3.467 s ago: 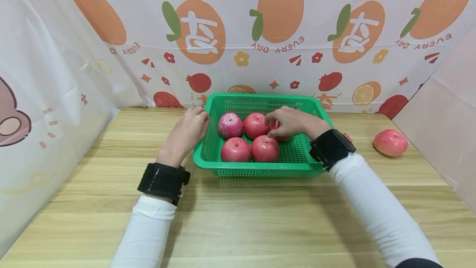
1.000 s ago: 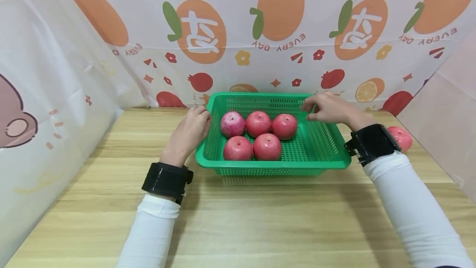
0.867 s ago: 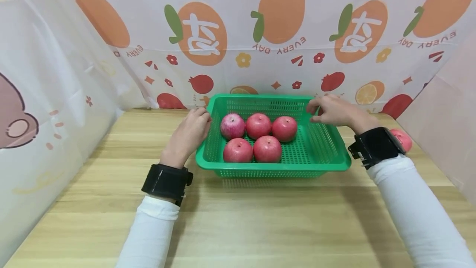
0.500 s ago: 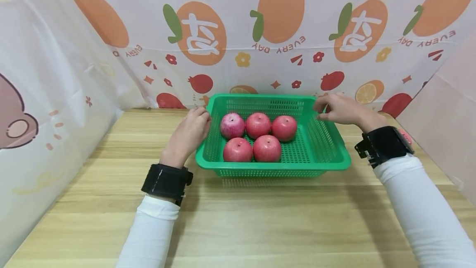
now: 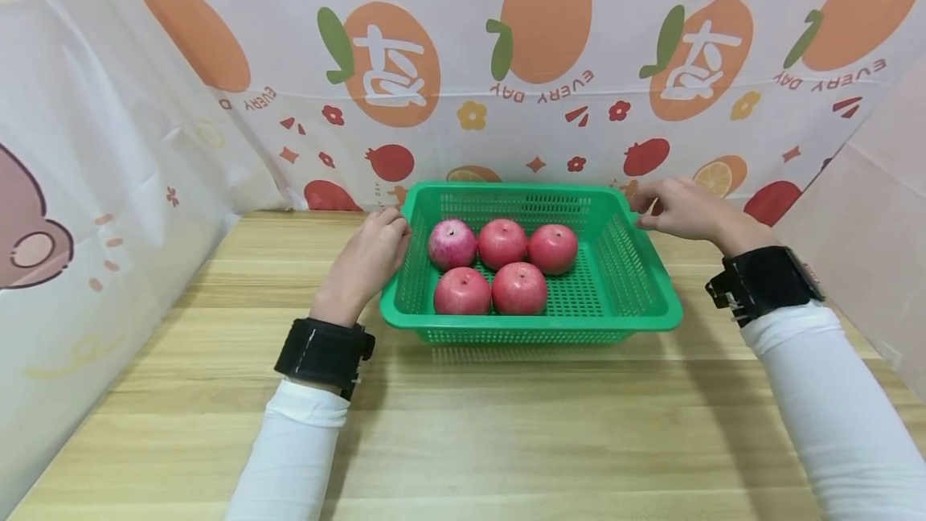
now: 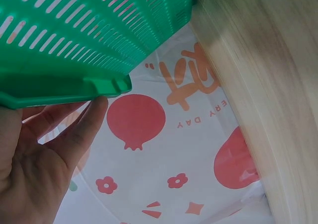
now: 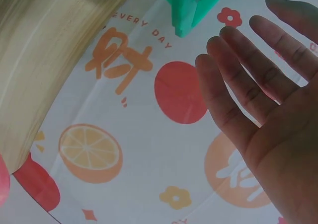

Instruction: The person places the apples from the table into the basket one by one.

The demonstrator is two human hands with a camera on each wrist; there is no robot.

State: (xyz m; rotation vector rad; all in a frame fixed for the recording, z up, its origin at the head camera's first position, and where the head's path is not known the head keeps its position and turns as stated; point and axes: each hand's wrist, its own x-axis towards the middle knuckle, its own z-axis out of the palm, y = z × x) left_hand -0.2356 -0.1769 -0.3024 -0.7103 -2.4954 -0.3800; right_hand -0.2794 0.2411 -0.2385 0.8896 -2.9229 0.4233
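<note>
A green perforated basket (image 5: 528, 323) stands on the table with several pinkish-red apples (image 5: 520, 289) in its left and middle part. At the back left among them is a purplish, streaked round fruit (image 5: 452, 244). The left hand (image 5: 365, 260) holds the basket's left rim; in the left wrist view its fingertips (image 6: 97, 107) meet the rim from outside. Over the back of the right rim hovers the right hand (image 5: 680, 207), its fingers loosely bent in the head view. The right wrist view shows those fingers (image 7: 223, 100) spread and holding nothing, apart from the basket corner (image 7: 189, 10).
A wooden table (image 5: 506, 424) extends in front of the basket. Behind it hangs a white curtain (image 5: 463, 63) with fruit prints, continuing along both sides. At the left edge of the right wrist view, part of a pink fruit (image 7: 3, 182) shows; the right wrist mostly covers it in the head view.
The right hand has left the rightmost apple and moved right, out over the basket's right rim. The left hand stays at the left rim, and the apples lie as they were.
</note>
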